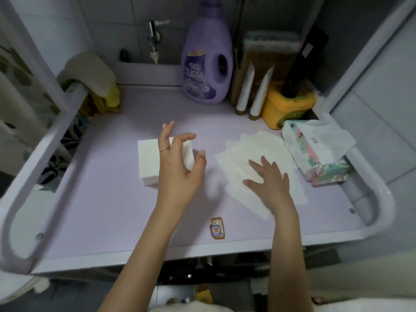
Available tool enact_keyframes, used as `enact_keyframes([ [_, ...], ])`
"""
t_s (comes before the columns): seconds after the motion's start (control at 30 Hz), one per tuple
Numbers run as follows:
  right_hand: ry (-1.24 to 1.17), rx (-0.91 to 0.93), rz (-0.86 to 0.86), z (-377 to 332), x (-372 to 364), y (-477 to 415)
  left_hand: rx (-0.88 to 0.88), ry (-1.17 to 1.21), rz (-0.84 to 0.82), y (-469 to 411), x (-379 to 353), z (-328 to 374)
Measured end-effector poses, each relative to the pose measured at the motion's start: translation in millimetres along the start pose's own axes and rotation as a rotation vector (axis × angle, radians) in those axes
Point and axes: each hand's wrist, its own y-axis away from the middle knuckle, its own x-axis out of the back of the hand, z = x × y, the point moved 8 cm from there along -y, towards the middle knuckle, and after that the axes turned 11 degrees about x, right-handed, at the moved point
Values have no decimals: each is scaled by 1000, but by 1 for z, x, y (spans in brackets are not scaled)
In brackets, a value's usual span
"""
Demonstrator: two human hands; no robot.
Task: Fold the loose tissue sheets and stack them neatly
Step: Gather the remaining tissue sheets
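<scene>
A neat white stack of folded tissues sits left of centre on the lilac table top. My left hand hovers over the stack's right side with relaxed, spread fingers and holds nothing. To the right lies a loose, fanned pile of unfolded tissue sheets. On that pile's lower part my right hand rests flat, fingers straight and spread.
A floral tissue pack with a sheet sticking out lies at the right edge. At the back stand a purple detergent bottle, two white tubes and a yellow tub. A small sticker lies near the front edge. Raised rails border both sides.
</scene>
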Motion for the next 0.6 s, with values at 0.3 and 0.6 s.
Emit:
enact_keyframes([
  [0.3,-129,97,413,9,13,18,10,3,-97,2,-18,-4],
  [0.6,-953,17,589,-17,56,40,-42,41,-310,9,-33,5],
])
